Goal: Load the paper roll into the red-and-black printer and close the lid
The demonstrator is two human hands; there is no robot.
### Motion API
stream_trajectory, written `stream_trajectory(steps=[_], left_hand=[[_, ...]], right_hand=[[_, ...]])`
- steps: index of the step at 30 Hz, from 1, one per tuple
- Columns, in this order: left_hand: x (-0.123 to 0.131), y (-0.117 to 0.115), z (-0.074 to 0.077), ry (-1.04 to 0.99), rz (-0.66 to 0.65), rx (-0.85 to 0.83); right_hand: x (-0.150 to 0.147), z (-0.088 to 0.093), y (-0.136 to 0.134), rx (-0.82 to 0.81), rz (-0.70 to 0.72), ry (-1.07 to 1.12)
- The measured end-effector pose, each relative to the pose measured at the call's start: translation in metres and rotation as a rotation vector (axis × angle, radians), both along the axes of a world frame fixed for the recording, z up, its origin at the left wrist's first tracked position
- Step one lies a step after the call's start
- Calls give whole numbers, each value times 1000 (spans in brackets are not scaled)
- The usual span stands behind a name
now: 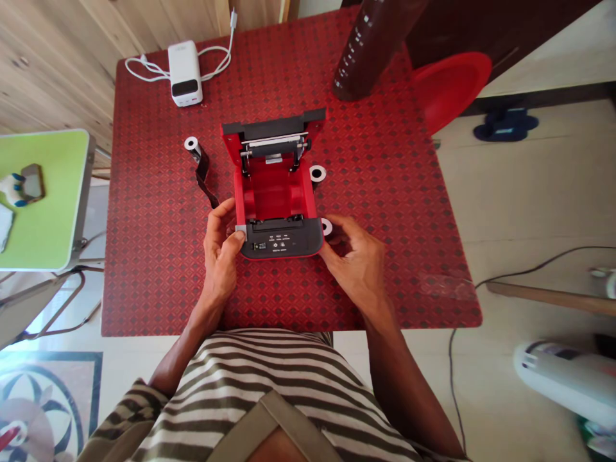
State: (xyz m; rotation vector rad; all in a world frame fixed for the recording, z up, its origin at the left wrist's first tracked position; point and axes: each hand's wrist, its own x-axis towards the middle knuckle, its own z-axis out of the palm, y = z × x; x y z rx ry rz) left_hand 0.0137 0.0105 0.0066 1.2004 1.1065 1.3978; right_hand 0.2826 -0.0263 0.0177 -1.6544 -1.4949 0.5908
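A red and black receipt printer (283,239) stands on the table with its lid (274,128) tilted up and its red paper bay (274,192) exposed. My left hand (220,253) grips the front left corner, thumb pressed on a grey tab (241,229). At the front right corner, my right hand (356,260) has its thumb against the printer and its fingers curled around a small paper roll (326,227); whether they press the roll is unclear. Another roll (317,173) stands beside the printer's right wall. On the left is a roll (191,144) with a dark strip (205,179) unwound.
A white power bank (185,74) with a cable lies at the back left of the red patterned table (414,256). A tall dark bottle (360,51) stands at the back right, by a red chair (452,83). A green table (52,192) is on the left.
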Motion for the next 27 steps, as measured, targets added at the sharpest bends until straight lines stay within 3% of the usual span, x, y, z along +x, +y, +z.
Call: stream_trajectory(steps=[6,10,14,20,24,27], left_hand=[[2,-1,6,25,27,-44],[1,-3,6,6,14,-69],[2,-3,5,-27,10,-55],[4,-1,7,20,21,-27],[4,0,5,16,22,-47],[4,-1,2,-13,26,-35]], right_hand=[[19,5,-7,-81,135,-27],[46,14,-4,-95,99,23],[60,11,35,-20,23,76],[41,-15,109,12,156,45],[28,-22,121,58,199,-12],[28,-25,121,50,138,41]])
